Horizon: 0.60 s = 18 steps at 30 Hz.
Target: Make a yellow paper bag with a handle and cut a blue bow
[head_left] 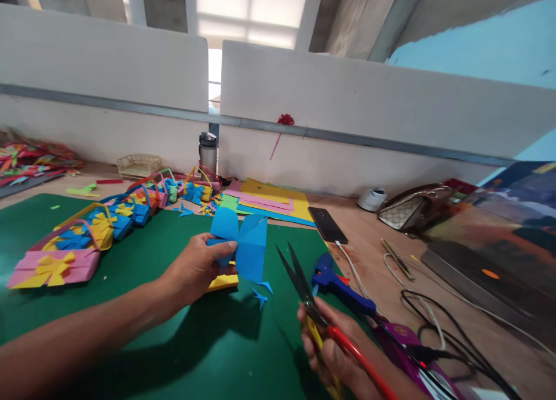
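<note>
Between the thumb and fingers of my left hand (208, 265) is a piece of blue paper (251, 252), cut into rounded and square-edged petals. My right hand (332, 348) grips a pair of scissors (308, 298) with red and yellow handles. Its blades are parted, point up and away from me, and stay clear of the paper. Small blue paper scraps (260, 297) lie on the green mat (174, 353) below the blue piece. A yellow paper piece (223, 282) sits partly hidden behind my left hand.
Paper baskets (65, 267) with bows line the left. Coloured sheets (278, 197), a phone (328, 224) and a steel bottle (208, 154) stand farther back. Right of the scissors are a blue glue gun (343, 284), tangled cables (460, 313) and a handbag (412, 209).
</note>
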### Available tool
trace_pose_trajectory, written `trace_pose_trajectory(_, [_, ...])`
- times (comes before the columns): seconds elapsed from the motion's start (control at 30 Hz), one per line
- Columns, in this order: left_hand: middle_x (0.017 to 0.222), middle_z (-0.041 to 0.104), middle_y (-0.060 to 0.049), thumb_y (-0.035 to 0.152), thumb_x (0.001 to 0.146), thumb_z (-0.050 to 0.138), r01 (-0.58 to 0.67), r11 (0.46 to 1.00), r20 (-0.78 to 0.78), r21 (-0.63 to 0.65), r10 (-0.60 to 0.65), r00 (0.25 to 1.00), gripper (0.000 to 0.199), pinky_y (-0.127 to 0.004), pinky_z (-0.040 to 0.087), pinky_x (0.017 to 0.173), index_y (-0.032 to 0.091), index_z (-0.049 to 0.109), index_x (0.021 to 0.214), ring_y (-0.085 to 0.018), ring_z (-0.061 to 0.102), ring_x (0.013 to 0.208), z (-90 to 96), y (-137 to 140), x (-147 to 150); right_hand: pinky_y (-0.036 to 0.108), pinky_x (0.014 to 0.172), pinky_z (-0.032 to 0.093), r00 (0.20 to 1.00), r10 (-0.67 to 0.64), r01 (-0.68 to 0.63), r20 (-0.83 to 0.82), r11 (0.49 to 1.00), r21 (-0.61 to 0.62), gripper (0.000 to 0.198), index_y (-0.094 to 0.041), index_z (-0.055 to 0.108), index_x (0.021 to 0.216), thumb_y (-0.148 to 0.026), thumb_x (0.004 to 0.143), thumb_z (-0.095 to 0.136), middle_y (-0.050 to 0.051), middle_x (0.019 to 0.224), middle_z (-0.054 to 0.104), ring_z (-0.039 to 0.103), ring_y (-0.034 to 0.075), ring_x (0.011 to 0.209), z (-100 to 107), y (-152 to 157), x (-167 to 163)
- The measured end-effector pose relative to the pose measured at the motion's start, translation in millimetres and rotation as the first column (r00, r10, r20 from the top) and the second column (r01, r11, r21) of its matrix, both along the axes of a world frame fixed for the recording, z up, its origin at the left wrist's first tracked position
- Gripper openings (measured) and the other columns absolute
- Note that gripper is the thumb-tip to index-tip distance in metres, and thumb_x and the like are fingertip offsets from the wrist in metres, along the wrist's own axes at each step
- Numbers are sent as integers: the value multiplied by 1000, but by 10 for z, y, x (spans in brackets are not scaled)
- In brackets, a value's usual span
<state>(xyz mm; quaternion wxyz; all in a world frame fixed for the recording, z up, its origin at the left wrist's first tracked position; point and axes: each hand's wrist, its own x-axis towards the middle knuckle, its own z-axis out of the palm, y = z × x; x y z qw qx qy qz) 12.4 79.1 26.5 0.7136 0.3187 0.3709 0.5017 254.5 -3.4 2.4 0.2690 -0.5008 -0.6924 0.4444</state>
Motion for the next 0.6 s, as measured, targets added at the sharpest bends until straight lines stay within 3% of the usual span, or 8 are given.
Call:
trace_pose_trajectory(0.13, [66, 69, -2, 12, 63, 75, -41, 999, 45, -23, 42, 998, 18, -24, 56, 54, 12, 60, 74, -14, 66, 58, 14, -49, 23, 21, 48, 40, 992, 126, -126, 27, 992, 8, 56, -19, 52, 94, -71, 79, 41, 0, 69, 49, 43, 11, 54, 26, 51, -29])
trace_pose_trajectory(0.33, [56, 63, 2, 12, 65, 75, -65, 997, 53, -42, 68, 996, 19, -22, 55, 51, 12, 56, 67, -11, 62, 52, -2, -56, 28, 24, 52, 38, 985, 162, -167, 65, 983, 76, 58, -20, 49, 93, -74, 78, 36, -2, 68, 41, 37, 13, 57, 132, 96, -172])
trace_pose_trajectory(0.6, [61, 64, 0, 12, 67, 71, -65, 996, 55, -57, 68, 996, 14, -21, 56, 51, 12, 58, 70, -11, 63, 54, -21, -28, 8, 23, 51, 32, 974, 213, -216, 73, 975, 44, 54, -20, 42, 91, -72, 80, 34, -5, 66, 36, 31, 11, 56, 150, 146, -231])
